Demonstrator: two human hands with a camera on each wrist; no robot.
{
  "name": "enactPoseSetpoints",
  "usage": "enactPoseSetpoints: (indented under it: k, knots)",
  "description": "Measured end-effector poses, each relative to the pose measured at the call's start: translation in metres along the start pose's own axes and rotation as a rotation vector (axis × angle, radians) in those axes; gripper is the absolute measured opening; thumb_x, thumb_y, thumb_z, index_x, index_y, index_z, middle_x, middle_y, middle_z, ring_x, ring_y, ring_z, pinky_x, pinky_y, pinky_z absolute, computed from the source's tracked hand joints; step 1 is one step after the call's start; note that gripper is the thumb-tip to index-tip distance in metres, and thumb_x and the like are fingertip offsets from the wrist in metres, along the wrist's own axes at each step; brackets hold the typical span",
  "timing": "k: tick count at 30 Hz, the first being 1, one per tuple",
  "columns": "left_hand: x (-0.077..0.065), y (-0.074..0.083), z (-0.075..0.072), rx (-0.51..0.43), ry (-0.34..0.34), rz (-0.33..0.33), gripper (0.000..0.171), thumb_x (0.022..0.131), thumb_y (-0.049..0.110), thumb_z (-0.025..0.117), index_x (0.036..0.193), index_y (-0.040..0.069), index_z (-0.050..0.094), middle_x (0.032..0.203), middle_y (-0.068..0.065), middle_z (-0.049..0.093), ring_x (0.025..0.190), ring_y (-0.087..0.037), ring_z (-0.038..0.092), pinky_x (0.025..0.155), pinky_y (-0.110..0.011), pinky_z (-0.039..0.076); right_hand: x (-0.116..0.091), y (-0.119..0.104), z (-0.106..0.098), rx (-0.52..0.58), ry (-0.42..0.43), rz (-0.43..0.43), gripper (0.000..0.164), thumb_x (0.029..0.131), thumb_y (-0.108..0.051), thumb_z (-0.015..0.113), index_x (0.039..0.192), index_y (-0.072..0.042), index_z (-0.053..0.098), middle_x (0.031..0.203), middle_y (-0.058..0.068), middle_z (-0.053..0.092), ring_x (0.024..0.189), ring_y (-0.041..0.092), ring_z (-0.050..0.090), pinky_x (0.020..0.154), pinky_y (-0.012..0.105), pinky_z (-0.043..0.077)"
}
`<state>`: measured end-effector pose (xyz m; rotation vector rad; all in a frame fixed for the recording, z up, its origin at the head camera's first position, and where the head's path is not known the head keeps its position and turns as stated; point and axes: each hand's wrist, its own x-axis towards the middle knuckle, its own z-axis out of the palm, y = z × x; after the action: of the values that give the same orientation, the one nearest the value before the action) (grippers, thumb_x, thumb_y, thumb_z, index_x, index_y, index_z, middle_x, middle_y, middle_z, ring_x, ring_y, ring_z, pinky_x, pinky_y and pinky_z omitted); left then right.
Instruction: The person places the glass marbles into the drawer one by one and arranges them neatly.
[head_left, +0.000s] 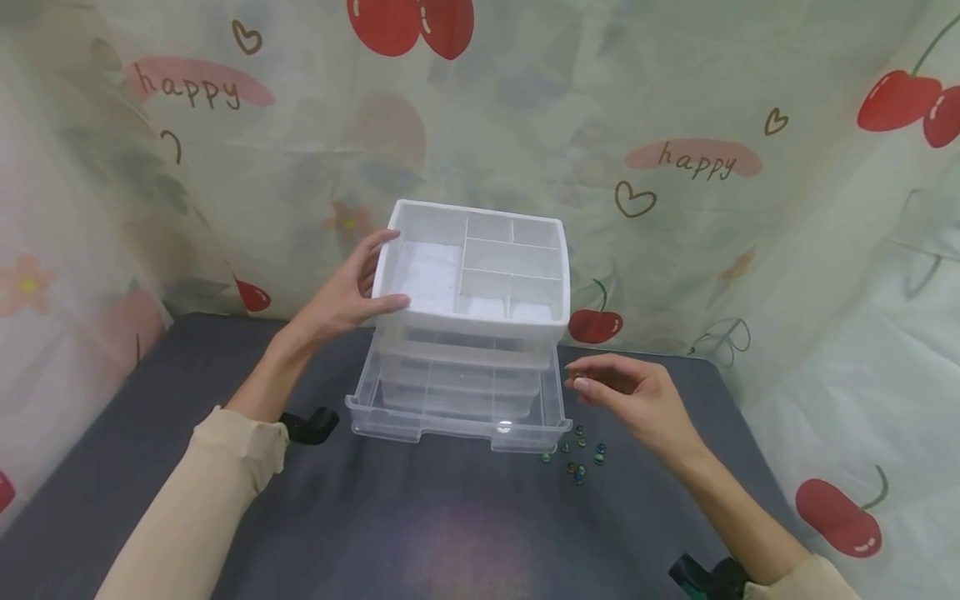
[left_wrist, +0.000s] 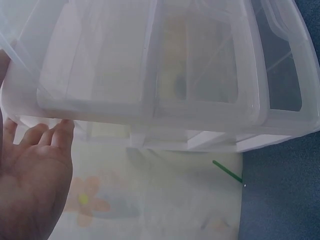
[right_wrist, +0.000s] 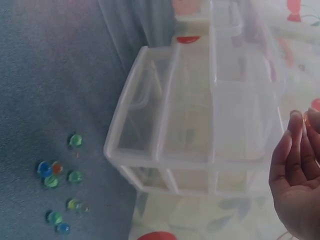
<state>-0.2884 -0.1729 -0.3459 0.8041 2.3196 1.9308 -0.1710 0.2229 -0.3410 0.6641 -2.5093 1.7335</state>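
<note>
A storage box with a white compartmented top tray [head_left: 423, 319] stands upright in the middle of the head view. Its clear lower drawer section [head_left: 457, 429] juts toward me below the tray. My left hand [head_left: 341, 292] grips the tray's left side, thumb on the front part of the rim and fingers toward the back. To the right of the box, my right hand [head_left: 637, 400] is raised, with thumb and fingers pinching a small orange marble [right_wrist: 306, 120]. Several glass marbles [head_left: 581, 471], green, blue and amber, lie loose near the box's front right corner.
The dark grey tabletop [head_left: 360, 517] spreads under the box. Behind it hangs a pale curtain [head_left: 517, 142] printed with cherries and hearts, which also closes off both sides. A black wrist camera [head_left: 311, 427] is strapped to the left wrist.
</note>
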Motion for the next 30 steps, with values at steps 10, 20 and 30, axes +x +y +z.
enactPoseSetpoints:
  k: [10,20,30]
  knots:
    - [0.002,0.001,0.000,-0.027,-0.005,0.003,0.088,0.089,-0.004,0.070,0.157,0.015,0.017,0.159,-0.019,0.022,0.140,-0.032,0.033,0.100,-0.028,0.041,0.023,-0.010,0.015,0.025,-0.027,-0.013,0.021,0.091,-0.008,0.072,0.112,-0.002,0.072,0.100,0.010,0.073,0.093,0.024,0.070,0.083,0.035,0.055]
    - [0.001,0.000,0.001,-0.025,0.003,0.010,0.089,0.088,-0.004,0.071,0.157,0.015,0.018,0.158,-0.020,0.024,0.140,-0.032,0.035,0.099,-0.027,0.042,0.043,-0.017,0.029,0.009,-0.060,-0.023,0.020,0.091,-0.010,0.073,0.110,-0.006,0.074,0.097,0.008,0.073,0.087,0.033,0.069,0.079,0.033,0.056]
    - [-0.001,0.000,0.003,-0.055,0.007,0.022,0.088,0.088,-0.007,0.068,0.157,0.014,0.017,0.159,-0.021,0.021,0.142,-0.035,0.031,0.098,-0.024,0.042,0.062,-0.025,0.041,-0.050,-0.065,-0.003,0.021,0.091,-0.017,0.074,0.111,-0.011,0.075,0.093,0.005,0.074,0.081,0.025,0.069,0.076,0.037,0.056]
